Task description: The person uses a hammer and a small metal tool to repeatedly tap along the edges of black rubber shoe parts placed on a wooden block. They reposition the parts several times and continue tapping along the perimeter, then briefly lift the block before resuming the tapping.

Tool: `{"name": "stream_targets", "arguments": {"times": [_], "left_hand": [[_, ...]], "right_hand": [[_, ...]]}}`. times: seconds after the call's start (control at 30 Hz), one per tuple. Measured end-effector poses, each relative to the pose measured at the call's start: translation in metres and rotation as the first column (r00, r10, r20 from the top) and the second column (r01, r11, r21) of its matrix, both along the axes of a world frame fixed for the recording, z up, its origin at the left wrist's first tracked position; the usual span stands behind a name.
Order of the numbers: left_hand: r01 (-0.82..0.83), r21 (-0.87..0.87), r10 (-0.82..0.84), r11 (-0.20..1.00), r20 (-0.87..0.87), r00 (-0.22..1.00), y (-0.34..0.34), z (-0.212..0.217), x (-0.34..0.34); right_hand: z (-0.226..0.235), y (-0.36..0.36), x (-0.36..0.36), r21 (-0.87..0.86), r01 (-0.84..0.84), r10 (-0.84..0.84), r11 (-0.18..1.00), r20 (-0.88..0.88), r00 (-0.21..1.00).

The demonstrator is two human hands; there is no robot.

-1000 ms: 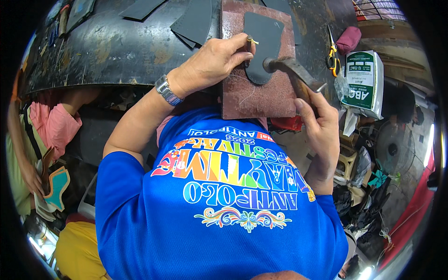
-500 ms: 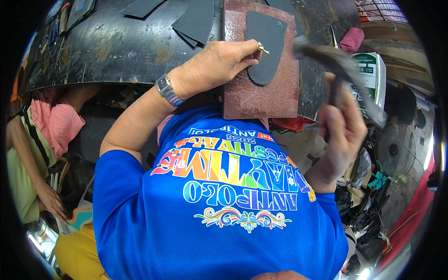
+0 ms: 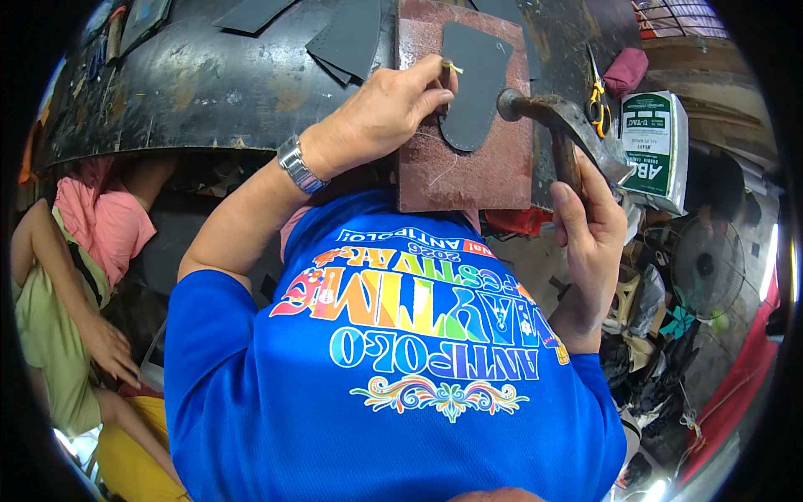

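A dark grey, sole-shaped piece (image 3: 481, 75) with a row of small marks along its edge lies on a reddish-brown board (image 3: 464, 184). My left hand (image 3: 410, 96) is closed over the piece's left edge. It pinches a short metal punch (image 3: 452, 68), whose bright top shows above the fingers while its lower end is hidden. To the right, my right hand (image 3: 590, 217) is wrapped round the wooden handle of a hammer (image 3: 548, 113). The hammer's round face hangs over the board's right side, apart from the punch.
More dark cut pieces (image 3: 347, 42) lie on the black worktable (image 3: 209, 92). Yellow-handled scissors (image 3: 598, 109), a maroon pouch (image 3: 627, 72) and a green-and-white can (image 3: 654, 151) are at the right. Another person's hand (image 3: 113, 351) is at the lower left.
My left hand has shifted up and left along the dark piece's edge with the punch. The hammer, blurred before, has swung left and lower in my right hand, uncovering the scissors and can.
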State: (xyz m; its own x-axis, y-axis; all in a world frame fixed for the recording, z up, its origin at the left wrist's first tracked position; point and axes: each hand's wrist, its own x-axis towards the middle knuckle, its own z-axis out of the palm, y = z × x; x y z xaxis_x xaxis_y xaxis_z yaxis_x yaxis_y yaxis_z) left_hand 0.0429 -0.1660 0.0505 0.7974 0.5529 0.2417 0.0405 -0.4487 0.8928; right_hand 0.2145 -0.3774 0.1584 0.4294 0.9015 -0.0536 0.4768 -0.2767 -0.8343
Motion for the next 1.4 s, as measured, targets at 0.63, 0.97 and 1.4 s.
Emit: {"name": "stream_targets", "arguments": {"times": [0.63, 0.97, 1.4], "left_hand": [[0.077, 0.263, -0.093, 0.962, 0.051, 0.994, -0.009, 0.001, -0.004], [-0.014, 0.224, 0.018, 0.974, -0.018, 1.000, -0.015, 0.002, -0.004], [0.027, 0.013, -0.027, 1.000, 0.035, 0.999, -0.005, -0.003, -0.008]], "right_hand": [[0.003, 0.002, -0.010, 0.239, 0.055, -0.044, 0.969, -0.052, 0.998], [0.000, 0.008, -0.008, -0.044, -0.103, 0.109, 0.994, 0.144, 0.984], [-0.014, 0.000, -0.005, -0.008, 0.016, -0.016, 1.000, -0.081, 0.997]]}}
